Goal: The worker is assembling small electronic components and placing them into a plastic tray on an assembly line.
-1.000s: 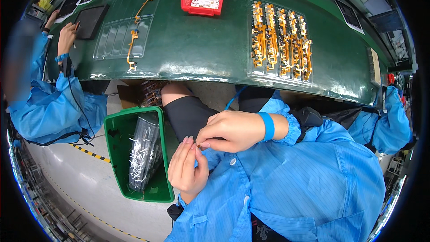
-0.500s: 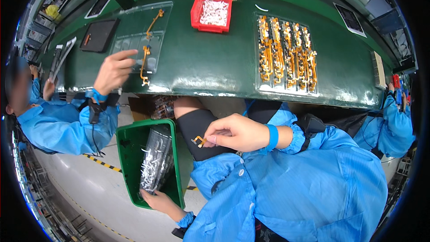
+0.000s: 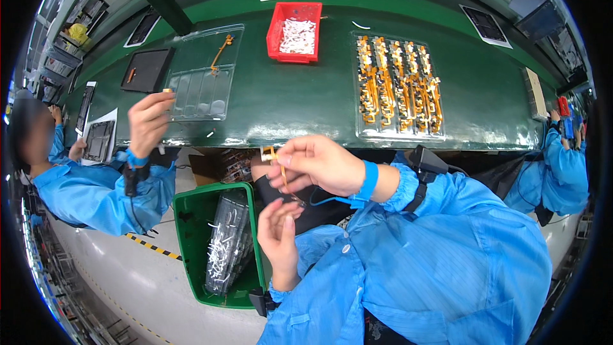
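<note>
Glossy green bench (image 3: 306, 105) in a workshop, its near edge bowed by the lens. At centre, the person's right hand (image 3: 322, 165) pinches a flexible circuit (image 3: 285, 179) near its upper end, just off the bench edge, the strip hanging downward. Below it, the left hand (image 3: 279, 236) is loosely spread, thumb apart from fingers; whether its fingertips meet the strip cannot be told. Handling of this circuit appears unfinished, since it is held away from any tray. Farther out, many similar circuits (image 3: 383, 86) lie in columns over most of the right-hand tray (image 3: 399, 135), while the left-hand tray (image 3: 201, 92) bears a lone circuit (image 3: 222, 51); the number left to handle cannot be judged. Materials: thin amber film with a squared loop at the held end; shallow, clear moulded plastic trays; a rigid red box (image 3: 292, 57) heaped with small white slips (image 3: 298, 37); a deep green bin (image 3: 191, 230) containing transparent plastic (image 3: 230, 217) strewn with white scraps.
</note>
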Tool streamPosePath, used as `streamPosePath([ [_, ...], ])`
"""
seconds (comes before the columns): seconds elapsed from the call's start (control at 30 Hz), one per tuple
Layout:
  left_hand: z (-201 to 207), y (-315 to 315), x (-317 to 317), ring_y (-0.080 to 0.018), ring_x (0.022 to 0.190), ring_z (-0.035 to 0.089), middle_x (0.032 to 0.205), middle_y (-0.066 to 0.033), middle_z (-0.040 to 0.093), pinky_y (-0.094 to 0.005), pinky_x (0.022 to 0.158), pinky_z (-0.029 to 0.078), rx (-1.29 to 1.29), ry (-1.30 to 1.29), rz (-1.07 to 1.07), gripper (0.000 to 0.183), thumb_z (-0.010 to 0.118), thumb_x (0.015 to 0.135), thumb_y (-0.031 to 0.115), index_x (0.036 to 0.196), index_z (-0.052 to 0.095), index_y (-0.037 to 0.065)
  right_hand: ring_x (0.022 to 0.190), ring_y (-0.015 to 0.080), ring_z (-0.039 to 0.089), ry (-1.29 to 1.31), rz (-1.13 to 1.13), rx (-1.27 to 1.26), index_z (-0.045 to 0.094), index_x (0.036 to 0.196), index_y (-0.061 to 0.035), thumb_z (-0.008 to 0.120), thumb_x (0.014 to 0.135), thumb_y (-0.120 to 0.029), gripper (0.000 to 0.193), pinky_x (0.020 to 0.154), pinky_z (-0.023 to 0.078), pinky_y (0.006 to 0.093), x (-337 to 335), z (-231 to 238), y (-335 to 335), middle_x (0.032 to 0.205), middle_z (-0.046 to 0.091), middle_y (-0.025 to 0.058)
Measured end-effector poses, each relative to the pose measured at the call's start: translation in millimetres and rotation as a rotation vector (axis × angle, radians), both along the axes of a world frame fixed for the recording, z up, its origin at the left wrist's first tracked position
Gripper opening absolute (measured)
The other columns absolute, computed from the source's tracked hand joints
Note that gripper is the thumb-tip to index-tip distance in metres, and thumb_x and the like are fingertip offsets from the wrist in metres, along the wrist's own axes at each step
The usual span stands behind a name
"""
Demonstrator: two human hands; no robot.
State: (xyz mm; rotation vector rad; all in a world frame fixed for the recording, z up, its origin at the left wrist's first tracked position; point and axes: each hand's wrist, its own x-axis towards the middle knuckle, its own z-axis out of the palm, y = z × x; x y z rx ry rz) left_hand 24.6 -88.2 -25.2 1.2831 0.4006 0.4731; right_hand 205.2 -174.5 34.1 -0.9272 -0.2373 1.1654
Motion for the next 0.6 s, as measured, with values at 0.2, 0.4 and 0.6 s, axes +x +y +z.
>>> streamPosePath([
  [0.2, 17.3, 0.2, 25.6, -0.0298, 0.123, 0.052, 0.139, -0.0193, 0.047, -0.0388, 0.097, 0.048, -0.846, 0.020, -0.188, 0.061, 0.046, 0.101, 0.043, 0.143, 0.036, 0.000, 0.103, 0.0264, 0.066, 0.093, -0.160, 0.092, 0.056, 0.111, -0.0005, 0.059, 0.096, -0.008, 0.018, 0.089, 0.056, 0.0379, -0.9, 2.7, -7.5, 0.111, 0.065, 0.0178],
  [0.4, -7.2, 0.3, 32.5, -0.0219, 0.115, 0.054, 0.125, -0.0091, 0.059, -0.0331, 0.084, 0.047, -0.989, -0.034, -0.190, 0.042, 0.047, 0.102, 0.038, 0.125, 0.053, 0.004, 0.107, 0.0282, 0.065, 0.104, -0.198, 0.135, 0.056, 0.112, 0.0006, 0.058, 0.095, -0.005, 0.018, 0.092, 0.055, 0.0390, -5.7, -4.9, -15.4, 0.112, 0.065, 0.0204],
  [0.6, 0.4, 4.8, 26.7, -0.0159, 0.083, 0.064, 0.097, -0.0075, 0.068, -0.0248, 0.060, 0.044, -0.688, 0.123, -0.151, 0.031, 0.054, 0.100, 0.030, 0.113, 0.060, 0.003, 0.107, 0.0282, 0.065, 0.091, -0.233, 0.167, 0.058, 0.111, 0.0010, 0.059, 0.095, -0.003, 0.017, 0.093, 0.054, 0.0391, -5.4, -9.5, -24.0, 0.112, 0.066, 0.0203],
])
